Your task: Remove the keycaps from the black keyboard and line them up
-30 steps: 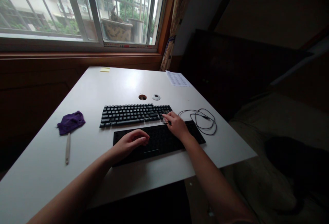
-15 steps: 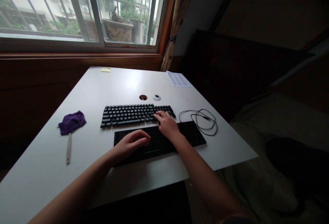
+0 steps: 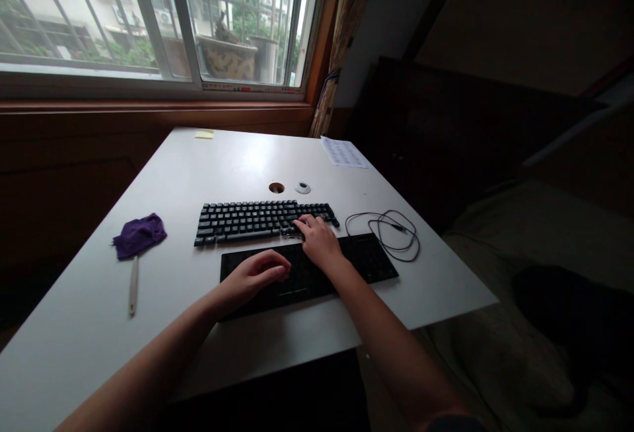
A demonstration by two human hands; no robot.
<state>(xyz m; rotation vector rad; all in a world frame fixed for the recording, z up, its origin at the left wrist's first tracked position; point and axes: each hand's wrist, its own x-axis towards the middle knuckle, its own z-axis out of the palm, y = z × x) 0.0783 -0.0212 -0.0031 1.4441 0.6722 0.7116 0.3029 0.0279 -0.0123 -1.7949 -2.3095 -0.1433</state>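
Observation:
Black keycaps [image 3: 242, 220] are laid out in keyboard rows across the middle of the white table. In front of them lies a dark keyboard base [image 3: 366, 253], slightly slanted. My left hand [image 3: 257, 273] rests over the base's left part, its fingers curled in towards the thumb; what they hold, if anything, is hidden. Reaching past the base, my right hand [image 3: 319, 240] has its fingertips bent down at the right part of the keycap rows. Small, thin shiny bits [image 3: 293, 236] lie by those fingertips, too small to name. Whatever is between the right fingers cannot be made out.
A coiled black cable [image 3: 396, 247] lies right of the base. To the left is a purple cloth [image 3: 140, 236] over a pale handle [image 3: 133, 287]. Behind the keycaps are a round table hole [image 3: 276, 188], a ring cover [image 3: 302, 188], a printed sheet [image 3: 344, 152] and yellow notes [image 3: 204, 135].
My right hand has shifted slightly to the left along the keycaps. My left hand stays in place over the base.

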